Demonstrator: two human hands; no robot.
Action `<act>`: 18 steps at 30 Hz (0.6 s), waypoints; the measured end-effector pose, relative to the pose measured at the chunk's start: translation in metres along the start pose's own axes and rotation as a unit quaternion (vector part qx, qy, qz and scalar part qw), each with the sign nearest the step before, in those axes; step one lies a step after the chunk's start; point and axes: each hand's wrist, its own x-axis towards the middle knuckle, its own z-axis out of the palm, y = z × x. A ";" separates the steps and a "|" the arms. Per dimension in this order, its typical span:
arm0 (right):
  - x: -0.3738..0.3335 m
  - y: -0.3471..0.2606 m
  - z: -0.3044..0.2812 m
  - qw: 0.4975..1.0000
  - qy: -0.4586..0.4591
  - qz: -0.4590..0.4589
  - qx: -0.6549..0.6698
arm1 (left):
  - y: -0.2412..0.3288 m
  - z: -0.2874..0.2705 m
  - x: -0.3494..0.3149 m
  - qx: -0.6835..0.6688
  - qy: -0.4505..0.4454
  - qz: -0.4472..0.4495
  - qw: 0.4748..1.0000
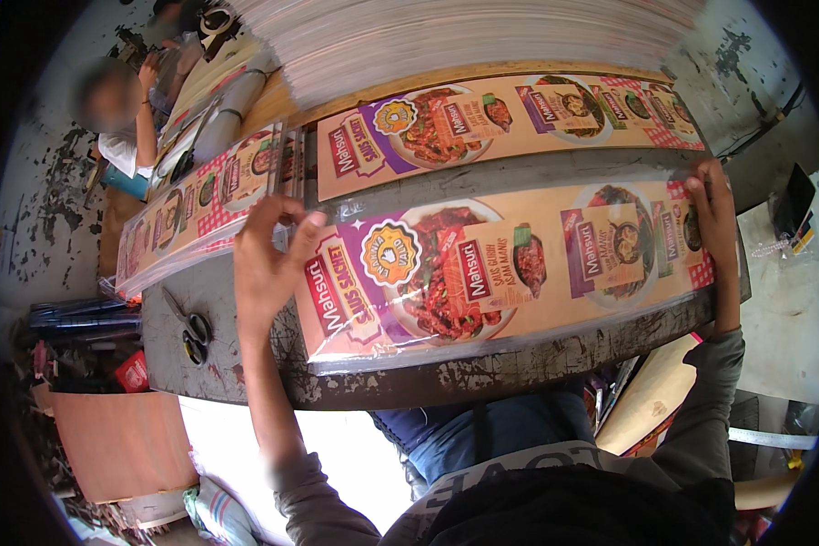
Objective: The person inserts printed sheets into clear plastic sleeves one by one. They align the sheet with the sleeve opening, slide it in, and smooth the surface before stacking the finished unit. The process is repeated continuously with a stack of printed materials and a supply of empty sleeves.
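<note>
On the left of the frame, black scissors (191, 333) lie on a dark, scratched table (223, 282). In the upper left, 2 people (123, 150) are near a wall (50, 187) with peeling paint. At the lower left, there is 1 small red box (133, 372), 1 big orange-brown board (123, 446) and 1 striped bag (223, 511). At the lower right is a pale ruler (772, 439).

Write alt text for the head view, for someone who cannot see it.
A person's left hand and right hand hold the ends of a long, plastic-wrapped food-picture sheet over a scuffed dark table. A similar sheet lies beyond it; at left are a pile of wrapped sheets and black-handled scissors.
</note>
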 end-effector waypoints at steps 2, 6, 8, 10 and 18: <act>-0.001 0.005 -0.004 1.000 0.006 -0.004 -0.008 | -0.008 -0.010 0.001 -0.065 0.025 0.024 0.997; -0.001 0.000 -0.005 0.997 0.043 0.014 0.060 | -0.005 -0.016 -0.007 -0.464 -0.047 -0.086 0.880; 0.000 -0.002 -0.005 0.996 0.049 0.026 0.077 | -0.012 -0.018 -0.005 -0.562 -0.115 -0.070 0.816; -0.001 0.002 -0.010 0.996 0.040 0.044 0.067 | -0.013 -0.012 -0.002 -0.641 -0.133 -0.049 0.754; -0.002 0.002 -0.005 0.968 0.037 0.127 0.213 | -0.003 0.000 -0.006 -0.779 -0.120 -0.150 0.597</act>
